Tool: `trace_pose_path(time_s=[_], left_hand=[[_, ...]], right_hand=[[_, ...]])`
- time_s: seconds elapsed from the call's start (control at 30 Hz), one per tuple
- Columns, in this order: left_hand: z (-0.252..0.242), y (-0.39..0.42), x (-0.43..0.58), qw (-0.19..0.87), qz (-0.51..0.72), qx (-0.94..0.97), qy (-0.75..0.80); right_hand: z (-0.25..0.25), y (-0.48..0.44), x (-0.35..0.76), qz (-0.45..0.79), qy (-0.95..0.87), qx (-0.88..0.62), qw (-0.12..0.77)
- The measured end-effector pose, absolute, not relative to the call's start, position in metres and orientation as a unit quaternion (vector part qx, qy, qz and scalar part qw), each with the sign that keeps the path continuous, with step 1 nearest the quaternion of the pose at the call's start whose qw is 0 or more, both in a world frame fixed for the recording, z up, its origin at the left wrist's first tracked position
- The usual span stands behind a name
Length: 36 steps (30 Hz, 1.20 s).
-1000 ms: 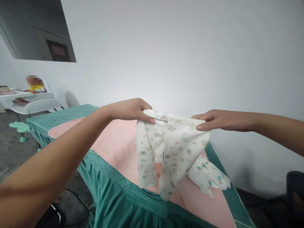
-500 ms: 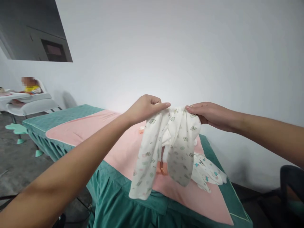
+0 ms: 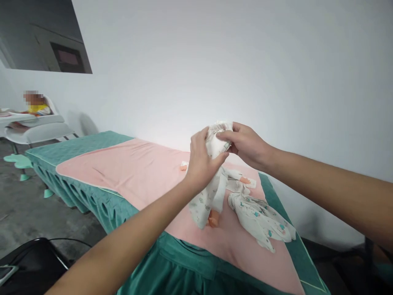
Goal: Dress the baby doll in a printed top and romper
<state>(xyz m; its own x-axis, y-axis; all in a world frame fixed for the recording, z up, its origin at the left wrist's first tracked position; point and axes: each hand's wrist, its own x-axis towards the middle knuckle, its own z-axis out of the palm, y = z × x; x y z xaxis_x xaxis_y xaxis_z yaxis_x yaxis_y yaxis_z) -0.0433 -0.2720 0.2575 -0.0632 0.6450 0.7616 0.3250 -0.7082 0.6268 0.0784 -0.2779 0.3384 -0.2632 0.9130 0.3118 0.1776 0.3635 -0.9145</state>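
Observation:
A pair of white printed baby pants (image 3: 200,209) hangs bunched between my hands, its gathered waistband uppermost. My left hand (image 3: 201,164) is wrapped round the left side of the pants, thumb pointing right. From the other side, my right hand (image 3: 248,143) pinches the waistband, its thumb over the front. Behind and below the pants lies a doll (image 3: 214,220) in white clothing; one foot and one hand (image 3: 245,180) show, and most of its body is hidden. Another white garment with blue-green prints (image 3: 260,219) is spread to the right of the doll.
The doll rests on a pink blanket (image 3: 116,168) over a bed with a green cover (image 3: 73,149), against a white wall. At far left stands a white high chair (image 3: 39,133) with a small figure in yellow. A black object (image 3: 33,266) sits at lower left.
The pants, held stretched by both sides of the waistband before, are now bunched narrower and upright. My hands have come together, and more of the doll and the other garment shows.

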Motion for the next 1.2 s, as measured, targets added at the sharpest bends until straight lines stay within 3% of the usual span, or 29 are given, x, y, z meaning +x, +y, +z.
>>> trace_pose_path(time_s=[0.17, 0.27, 0.37, 0.5, 0.57, 0.67, 0.77, 0.83, 0.9, 1.03, 1.13, 1.2], left_hand=[[0.179, -0.262, -0.037, 0.398, 0.508, 0.637, 0.421], [0.150, -0.268, -0.042, 0.436, 0.492, 0.595, 0.463], [0.145, -0.265, -0.053, 0.423, 0.558, 0.556, 0.448], [0.151, -0.247, -0.071, 0.456, 0.620, 0.478, 0.424], [0.149, -0.236, -0.080, 0.461, 0.635, 0.450, 0.427], [0.134, -0.215, -0.091, 0.436, 0.620, 0.448, 0.473], [0.102, -0.189, -0.094, 0.399, 0.517, 0.492, 0.575], [0.070, -0.173, -0.089, 0.337, 0.441, 0.549, 0.625], [0.034, -0.161, -0.080, 0.215, 0.388, 0.650, 0.617], [-0.015, -0.154, -0.066, 0.063, 0.273, 0.778, 0.563], [-0.016, -0.159, -0.066, 0.059, 0.268, 0.784, 0.557], [-0.005, -0.165, -0.066, 0.117, 0.306, 0.774, 0.542]], right_hand=[[0.331, -0.237, 0.083, 0.384, -0.678, -0.389, 0.492], [0.307, -0.197, 0.107, 0.348, -0.624, -0.453, 0.533], [0.254, -0.174, 0.126, 0.375, -0.572, -0.534, 0.498], [0.164, -0.193, 0.111, 0.452, -0.540, -0.648, 0.290], [0.132, -0.214, 0.095, 0.570, -0.563, -0.584, 0.134], [0.117, -0.233, 0.081, 0.617, -0.647, -0.432, -0.116], [0.128, -0.221, 0.087, 0.582, -0.699, -0.360, -0.204], [0.138, -0.198, 0.098, 0.595, -0.690, -0.374, -0.171], [0.143, -0.168, 0.111, 0.589, -0.690, -0.412, -0.082], [0.132, -0.099, 0.142, 0.476, -0.683, -0.516, 0.200], [0.111, -0.048, 0.167, 0.276, -0.631, -0.625, 0.367], [0.095, -0.018, 0.181, 0.183, -0.592, -0.674, 0.402]])
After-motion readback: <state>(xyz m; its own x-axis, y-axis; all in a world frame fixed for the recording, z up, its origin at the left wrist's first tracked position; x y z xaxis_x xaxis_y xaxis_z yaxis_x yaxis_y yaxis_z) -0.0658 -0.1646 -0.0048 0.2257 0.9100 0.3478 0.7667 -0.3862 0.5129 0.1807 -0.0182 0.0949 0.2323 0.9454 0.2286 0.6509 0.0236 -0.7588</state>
